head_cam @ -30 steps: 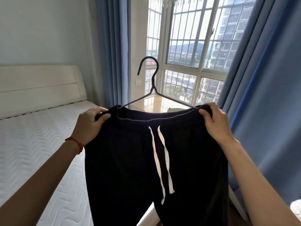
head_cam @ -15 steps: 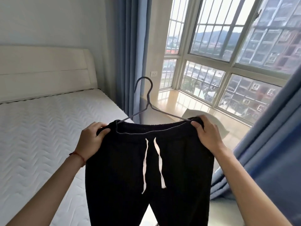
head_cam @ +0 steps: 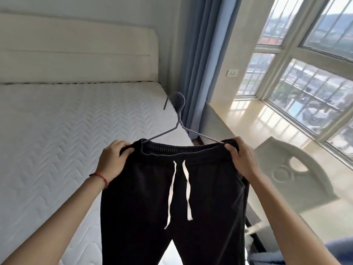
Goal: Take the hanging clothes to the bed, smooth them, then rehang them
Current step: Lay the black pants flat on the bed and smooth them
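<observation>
Since a second ago the black trousers (head_cam: 172, 197) on their hanger (head_cam: 179, 127) have swung from the window toward the bed (head_cam: 57, 140) at nine o'clock. Left hand (head_cam: 114, 161) and right hand (head_cam: 240, 159) each clench a waistband corner; soft, limp cloth, best held there.

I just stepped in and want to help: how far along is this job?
Done: black trousers are off the rail. In hand: left hand and right hand grip the waistband, hanger still inside, beside the bed. Left: laying down, smoothing, rehanging.
</observation>
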Tool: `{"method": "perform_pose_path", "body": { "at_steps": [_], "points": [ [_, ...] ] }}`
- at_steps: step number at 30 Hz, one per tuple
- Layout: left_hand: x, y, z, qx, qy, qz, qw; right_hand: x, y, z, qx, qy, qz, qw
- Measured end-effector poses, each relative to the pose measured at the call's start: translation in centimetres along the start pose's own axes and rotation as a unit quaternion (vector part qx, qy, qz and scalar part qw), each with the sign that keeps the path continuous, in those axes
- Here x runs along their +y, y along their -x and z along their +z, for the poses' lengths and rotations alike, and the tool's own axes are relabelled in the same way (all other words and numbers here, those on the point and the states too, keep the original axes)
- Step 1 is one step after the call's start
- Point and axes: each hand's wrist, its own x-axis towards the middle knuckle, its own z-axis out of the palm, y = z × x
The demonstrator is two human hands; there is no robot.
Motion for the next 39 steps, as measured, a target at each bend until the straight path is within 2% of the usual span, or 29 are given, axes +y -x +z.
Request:
{"method": "perform_pose_path", "body": {
  "at_steps": [11, 18, 21, 26, 29, 32, 36, 39],
  "points": [
    [-5.0, -9.2, 11.5, -0.034, -0.135, -0.112, 0.984, 9.8, -14.0, 11.4, -0.161, -0.044, -0.028, 0.986],
    [-14.8, -12.7, 21.0, -0.046, -0.215, -0.177, 0.959, 16.4, -18.4, 25.9, -0.200, -0.035, -0.008, 0.979],
    [-19.8, -12.3, 26.1, -0.036, -0.245, -0.196, 0.949, 20.1, -18.4, 32.9, -0.198, -0.009, 0.037, 0.979],
    [-25.2, -5.4, 31.4, -0.080, -0.178, -0.281, 0.940, 25.6, -12.6, 39.1, -0.244, -0.025, 0.127, 0.961],
    [-27.3, 1.4, 32.0, -0.084, -0.150, -0.327, 0.929, 26.8, -6.5, 40.3, -0.237, -0.079, 0.167, 0.954],
    [-27.9, 8.2, 31.2, -0.074, -0.141, -0.405, 0.900, 25.7, 0.4, 41.0, -0.233, -0.129, 0.212, 0.940],
    [-27.4, 15.8, 29.2, -0.081, -0.123, -0.518, 0.842, 21.8, 9.6, 41.0, -0.345, -0.197, 0.293, 0.870],
    [-27.0, 19.8, 27.8, -0.089, -0.073, -0.589, 0.800, 18.9, 15.7, 41.5, -0.459, -0.167, 0.320, 0.812]
  ]
}}
